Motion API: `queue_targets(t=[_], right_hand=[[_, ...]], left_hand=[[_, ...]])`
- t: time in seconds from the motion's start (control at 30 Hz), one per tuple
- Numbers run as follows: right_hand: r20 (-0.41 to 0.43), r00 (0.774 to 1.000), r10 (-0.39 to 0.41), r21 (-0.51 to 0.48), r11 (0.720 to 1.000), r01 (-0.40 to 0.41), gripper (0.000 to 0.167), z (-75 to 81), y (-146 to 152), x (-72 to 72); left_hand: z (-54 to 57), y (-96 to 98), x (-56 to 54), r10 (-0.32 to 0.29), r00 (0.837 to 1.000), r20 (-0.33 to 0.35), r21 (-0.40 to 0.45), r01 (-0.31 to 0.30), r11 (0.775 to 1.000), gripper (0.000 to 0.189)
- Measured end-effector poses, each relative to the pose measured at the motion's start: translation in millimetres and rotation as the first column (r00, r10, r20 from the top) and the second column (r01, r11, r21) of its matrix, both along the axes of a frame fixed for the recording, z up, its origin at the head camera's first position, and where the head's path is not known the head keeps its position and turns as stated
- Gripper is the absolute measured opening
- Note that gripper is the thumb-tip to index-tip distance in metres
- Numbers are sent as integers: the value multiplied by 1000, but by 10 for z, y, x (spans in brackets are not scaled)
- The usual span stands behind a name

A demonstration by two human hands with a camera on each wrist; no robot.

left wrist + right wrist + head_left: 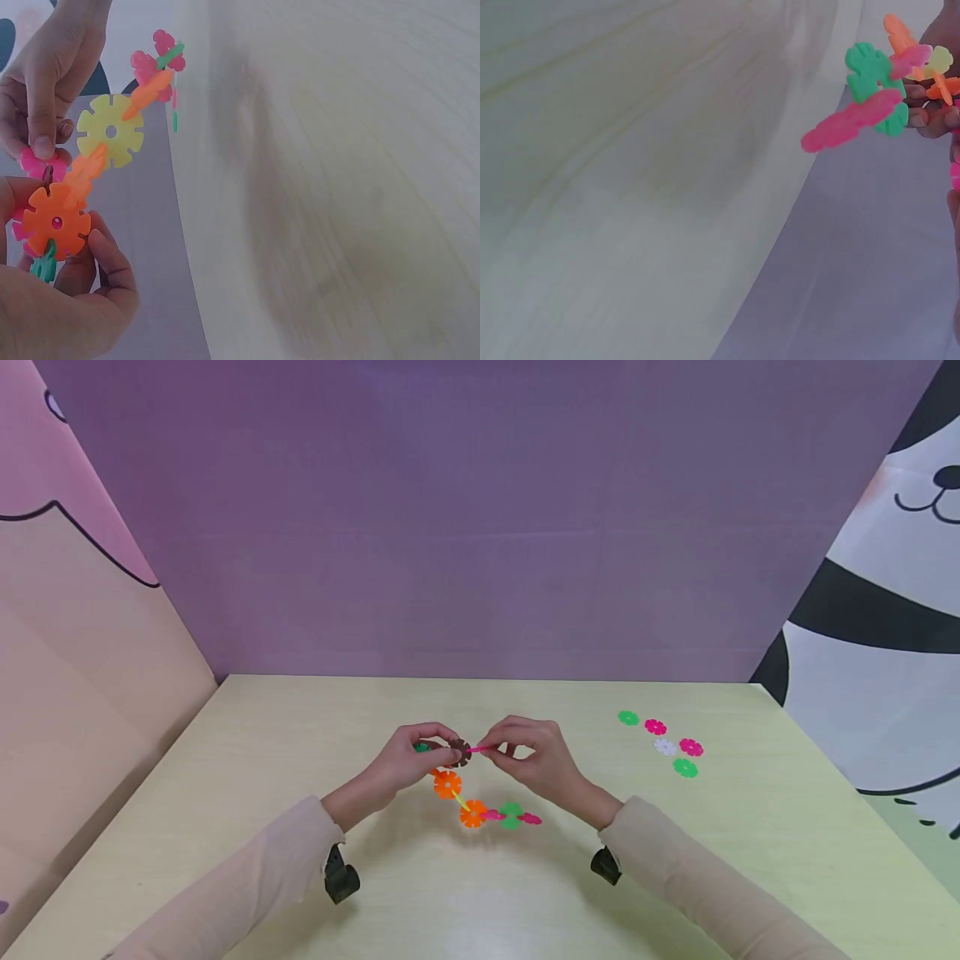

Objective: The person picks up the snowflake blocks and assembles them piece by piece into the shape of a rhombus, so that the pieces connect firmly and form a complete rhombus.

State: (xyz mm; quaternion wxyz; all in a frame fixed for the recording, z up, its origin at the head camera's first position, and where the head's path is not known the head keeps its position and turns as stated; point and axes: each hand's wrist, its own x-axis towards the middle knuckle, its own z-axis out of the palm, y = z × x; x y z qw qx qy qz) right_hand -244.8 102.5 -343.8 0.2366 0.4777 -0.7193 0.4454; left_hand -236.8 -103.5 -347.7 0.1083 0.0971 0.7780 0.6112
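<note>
Head cam: farthest back, faces forward-down over pale wood-grain tabletop (300,718) to flat purple back panel (480,527). Left-wrist cam: close, rolled sideways, bare left hand (82,311) and bare right hand (49,86) at left edge. Right-wrist cam: close, rolled, hands clipped right. All three share multicoloured chain of notched plastic discs (442,789).

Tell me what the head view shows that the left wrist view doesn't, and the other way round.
Only the head view shows the sleeves, the black wrist cameras, the pink wall panel and the notched face of the brown disc.

Only the left wrist view shows the flat face of the yellow disc; the head view catches it edge-on.

Both show the left hand holding the disc chain, the right hand pinching a pink disc, the table and the purple wall.
</note>
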Motion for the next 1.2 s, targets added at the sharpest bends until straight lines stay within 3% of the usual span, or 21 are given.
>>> queue_targets(t=[0.27, 0.5, 1.2], right_hand=[[-3, 1000, 25, -9, 1000, -25, 17, -140, 16, -140], [1, 999, 41, -10, 999, -41, 14, -153, 13, -132], [-101, 995, 26, -9, 1000, -27, 19, -169, -9, -131]], left_hand=[[-6, -25, 7, -15, 999, -36, 5, 15, 1000, 16], [-20, -36, 7, -31, 999, -40, 15, 32, 999, 17], [-5, -28, -3, -60, 995, -80, 2, 61, 998, 14]])
